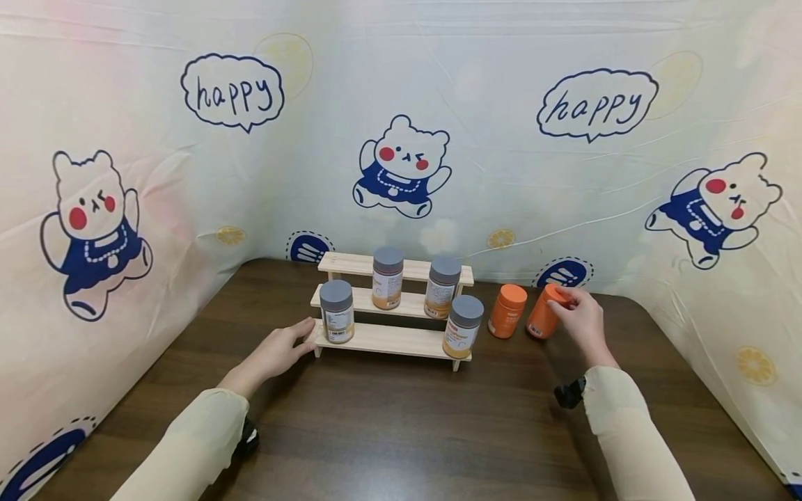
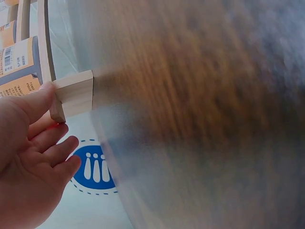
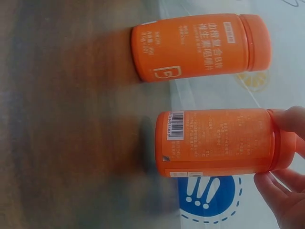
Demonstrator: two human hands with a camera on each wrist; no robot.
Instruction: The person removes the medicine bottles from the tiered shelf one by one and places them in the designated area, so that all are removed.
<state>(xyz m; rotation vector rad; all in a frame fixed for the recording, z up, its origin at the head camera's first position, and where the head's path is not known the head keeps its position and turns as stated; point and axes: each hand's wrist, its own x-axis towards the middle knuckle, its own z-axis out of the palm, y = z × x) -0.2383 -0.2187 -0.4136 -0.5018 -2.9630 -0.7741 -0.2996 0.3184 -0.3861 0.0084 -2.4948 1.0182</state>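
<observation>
A three-step wooden display rack [image 1: 395, 339] stands on the brown table, and my left hand [image 1: 283, 350] pinches the left end of its lowest step. In the left wrist view the thumb lies on the step's end [image 2: 76, 93], the fingers just beyond it. My right hand [image 1: 583, 320] grips an orange bottle [image 1: 540, 319] by its cap; in the right wrist view this bottle [image 3: 214, 143] shows a barcode and small print. A second orange bottle [image 1: 507, 313] stands upright between it and the rack.
Grey-lidded jars occupy the rack: one jar [image 1: 337, 313] at the lowest step's left, another jar [image 1: 464, 327] at its right end, and two jars [image 1: 387, 280] [image 1: 442, 289] on the middle step. A printed cloth [image 1: 489, 181] hangs behind the table [image 1: 376, 431].
</observation>
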